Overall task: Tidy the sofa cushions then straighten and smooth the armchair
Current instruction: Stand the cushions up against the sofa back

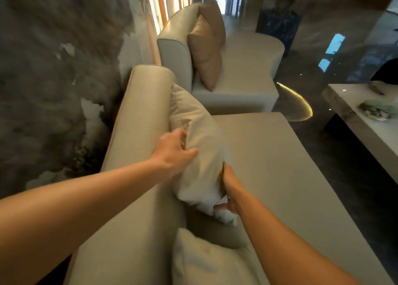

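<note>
A cream cushion [198,134] leans against the backrest [137,121] of the beige sofa [280,166]. My left hand [172,151] grips its upper edge, fingers pressed into the fabric. My right hand [230,190] grips its lower corner near the seat. A second cream cushion [206,261] lies at the bottom of the view, close to me. Further back stands another beige seat [243,69] with two tan cushions [206,45] propped against its backrest.
A grey marbled wall [53,80] runs along the left behind the sofa. A pale stone coffee table [366,121] with small ornaments stands at the right. The dark glossy floor [323,69] lies between the sofa and the table.
</note>
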